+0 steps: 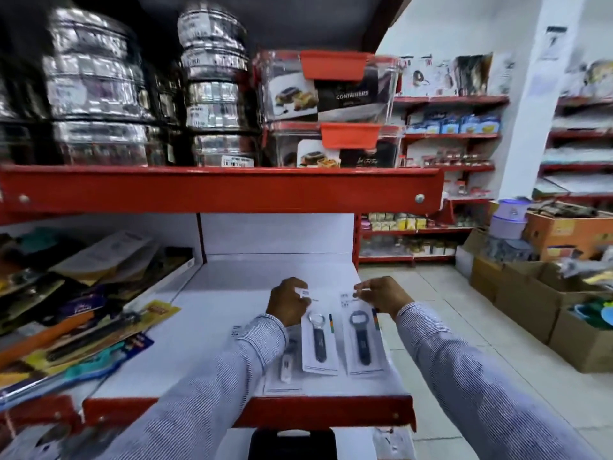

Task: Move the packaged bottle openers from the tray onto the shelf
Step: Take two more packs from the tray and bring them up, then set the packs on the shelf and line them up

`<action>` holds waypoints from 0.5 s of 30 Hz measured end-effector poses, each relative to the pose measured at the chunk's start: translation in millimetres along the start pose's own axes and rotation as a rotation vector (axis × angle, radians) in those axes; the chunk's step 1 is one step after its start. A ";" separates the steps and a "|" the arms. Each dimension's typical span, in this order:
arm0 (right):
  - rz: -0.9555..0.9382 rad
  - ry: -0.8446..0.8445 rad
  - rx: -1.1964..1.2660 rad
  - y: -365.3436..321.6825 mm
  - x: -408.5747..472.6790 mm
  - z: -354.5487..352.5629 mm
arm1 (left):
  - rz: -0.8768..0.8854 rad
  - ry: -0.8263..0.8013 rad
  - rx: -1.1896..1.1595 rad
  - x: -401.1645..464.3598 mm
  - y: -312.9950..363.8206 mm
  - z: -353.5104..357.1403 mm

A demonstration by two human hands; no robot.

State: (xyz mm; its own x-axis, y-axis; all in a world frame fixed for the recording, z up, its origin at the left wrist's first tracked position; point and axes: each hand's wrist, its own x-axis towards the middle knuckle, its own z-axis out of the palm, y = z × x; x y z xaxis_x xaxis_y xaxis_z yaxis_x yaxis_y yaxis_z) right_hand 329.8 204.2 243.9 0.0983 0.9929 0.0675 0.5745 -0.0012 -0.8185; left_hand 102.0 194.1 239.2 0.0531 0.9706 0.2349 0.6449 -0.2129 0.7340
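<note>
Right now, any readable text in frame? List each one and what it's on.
"CONTAINERS": on the card inside the upper clear box with the orange lid, top shelf.
Too blurred to read: the bottle opener cards held by the left hand and right hand, the barcode sticker on the steel tins, and the wall notice.

White shelf [212, 303] edged in red, under a red upper shelf [219, 190] loaded with shiny silver tins [99, 94] and clear boxes [328, 88] with orange-red lids and black-and-white labels. White cards on both openers [320, 340], left one with a silvery head and dark handle, right one [363, 340] all dark blue-grey, each card carrying a small multicoloured stripe at its right edge. Pale sleeves [464, 370] with fine dark pinstripes, yellow, teal and orange packets [83, 333] at left, brown cartons [527, 303] on pale floor tiles at right.
</note>
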 end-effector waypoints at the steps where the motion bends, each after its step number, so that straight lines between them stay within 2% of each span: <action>1: -0.002 -0.013 -0.086 4.6 3.4 2.0 | 0.013 -0.030 0.062 0.6 -0.9 4.5; 4: -0.056 -0.050 -0.368 13.3 2.8 3.4 | 0.067 -0.145 0.245 3.1 -7.3 9.8; 6: -0.145 -0.073 -0.465 13.7 -0.1 0.1 | 0.142 -0.222 0.400 5.7 -10.4 5.2; 9: -0.193 -0.277 -0.557 7.2 -4.7 -7.4 | 0.231 -0.451 0.478 11.6 -9.0 -5.2; 12: -0.153 -0.496 -0.843 -1.6 -11.9 -5.9 | 0.186 -0.669 0.582 12.4 -8.4 -6.3; 15: -0.138 -0.545 -0.893 -0.6 -18.5 -4.1 | 0.167 -0.721 0.627 8.2 -16.8 -0.6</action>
State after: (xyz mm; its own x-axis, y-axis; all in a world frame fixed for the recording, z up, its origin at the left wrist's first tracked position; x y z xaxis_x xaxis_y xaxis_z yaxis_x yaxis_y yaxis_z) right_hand 330.9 185.3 245.5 -0.2646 0.9102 -0.3186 0.9644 0.2484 -0.0911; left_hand 91.2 205.5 229.2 0.5009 0.8138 -0.2949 0.8650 -0.4582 0.2046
